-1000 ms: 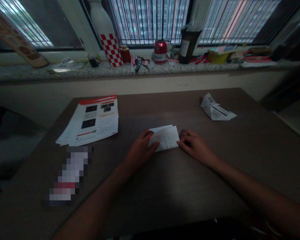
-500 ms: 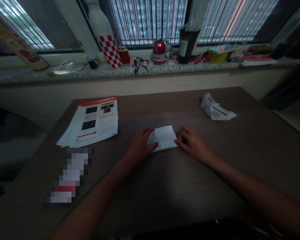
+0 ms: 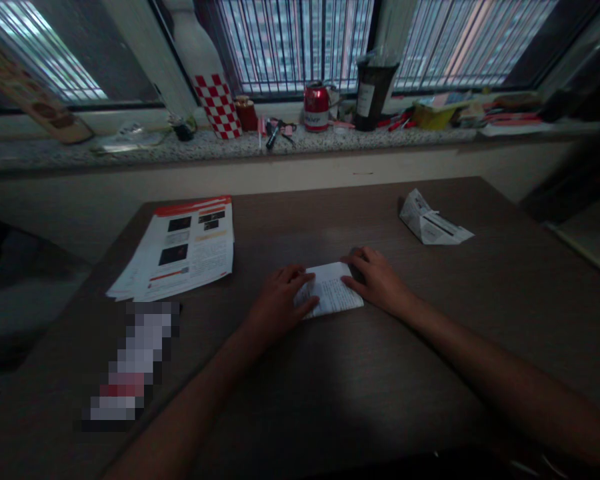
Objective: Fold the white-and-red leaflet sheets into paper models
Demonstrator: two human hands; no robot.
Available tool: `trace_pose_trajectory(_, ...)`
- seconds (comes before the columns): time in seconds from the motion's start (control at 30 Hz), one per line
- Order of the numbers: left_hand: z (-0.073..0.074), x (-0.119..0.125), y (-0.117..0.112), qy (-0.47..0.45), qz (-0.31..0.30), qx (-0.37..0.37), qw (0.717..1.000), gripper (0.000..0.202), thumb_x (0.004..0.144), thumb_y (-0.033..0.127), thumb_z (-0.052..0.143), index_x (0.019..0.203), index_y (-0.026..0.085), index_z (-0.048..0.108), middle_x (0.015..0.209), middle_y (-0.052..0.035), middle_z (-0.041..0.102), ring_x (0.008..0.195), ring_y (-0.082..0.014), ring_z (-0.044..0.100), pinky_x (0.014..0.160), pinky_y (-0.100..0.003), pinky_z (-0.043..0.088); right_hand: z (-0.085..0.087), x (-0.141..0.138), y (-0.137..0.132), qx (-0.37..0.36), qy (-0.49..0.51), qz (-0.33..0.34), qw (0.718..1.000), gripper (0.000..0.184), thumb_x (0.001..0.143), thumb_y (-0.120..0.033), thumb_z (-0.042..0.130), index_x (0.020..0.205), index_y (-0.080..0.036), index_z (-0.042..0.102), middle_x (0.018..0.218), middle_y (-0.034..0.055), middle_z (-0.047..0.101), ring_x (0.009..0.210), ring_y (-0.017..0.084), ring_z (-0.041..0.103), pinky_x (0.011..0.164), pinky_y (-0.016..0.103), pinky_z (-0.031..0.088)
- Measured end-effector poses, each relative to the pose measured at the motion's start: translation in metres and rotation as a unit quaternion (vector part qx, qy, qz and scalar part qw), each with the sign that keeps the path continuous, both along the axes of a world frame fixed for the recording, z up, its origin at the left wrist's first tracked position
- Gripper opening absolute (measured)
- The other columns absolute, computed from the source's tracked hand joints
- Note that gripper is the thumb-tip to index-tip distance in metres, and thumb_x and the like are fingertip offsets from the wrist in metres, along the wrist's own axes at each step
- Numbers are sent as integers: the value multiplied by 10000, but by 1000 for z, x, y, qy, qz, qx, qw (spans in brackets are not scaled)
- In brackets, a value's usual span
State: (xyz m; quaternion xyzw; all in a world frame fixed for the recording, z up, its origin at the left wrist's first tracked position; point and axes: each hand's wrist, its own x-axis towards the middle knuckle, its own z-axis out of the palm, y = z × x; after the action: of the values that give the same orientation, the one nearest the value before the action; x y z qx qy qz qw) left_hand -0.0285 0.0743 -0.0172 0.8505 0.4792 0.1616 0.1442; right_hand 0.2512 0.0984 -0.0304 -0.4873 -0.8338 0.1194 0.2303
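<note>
- Folded printed paper (image 3: 331, 293): lies flat on the brown wood-grain table (image 3: 330, 400), at mid-table and a little toward the far edge, between both hands.
- Left hand (image 3: 277, 303): rests on the paper's left end. The fingers are bent over the far-left corner and the thumb lies along the near edge. Whether it pinches the sheet or only presses it cannot be told.
- Right hand (image 3: 377, 280): lies palm down on the paper's right end, with the fingers spread loosely and laid flat over the far-right corner. Nothing is clasped; the hand is pressing only.
- Stack of printed sheets (image 3: 180, 250): has an orange header and lies on the table to the left, well apart from the hands.
- Second folded paper (image 3: 433, 225): sits near the far-right corner of the table, apart from the right hand.
- Pixelated object (image 3: 133, 363): lies on the near-left part of the table; it cannot be identified.
- Stone windowsill (image 3: 130, 150): runs beyond the table and carries a red-and-white checked bottle (image 3: 217, 103), a red can (image 3: 316, 107), a dark cup (image 3: 370, 93) and small clutter.
</note>
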Motion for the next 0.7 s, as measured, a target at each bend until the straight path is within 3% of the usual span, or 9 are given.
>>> trace_pose_trajectory(0.3, 0, 4, 5, -2, 12, 8, 1000, 289, 1046, 340, 543, 1284, 220, 655, 1305, -107, 618, 1194, -313, 593, 1049, -503, 495, -1, 3, -2, -16, 18, 3, 1000, 317, 976, -321, 674, 1276, -228, 631, 1210, 133, 595, 1128, 324, 593, 982, 497, 516)
trace_pose_trajectory(0.7, -3, 1, 3, -29, 55, -7, 998, 305, 959, 313, 640, 1257, 251, 638, 1256, -98, 599, 1205, -336, 569, 1045, -519, 492, -3, 3, -3, -30, 38, -5, 999, 233, 974, -332, 672, 1165, -209, 625, 1180, 133, 600, 1112, 321, 583, 972, 480, 494)
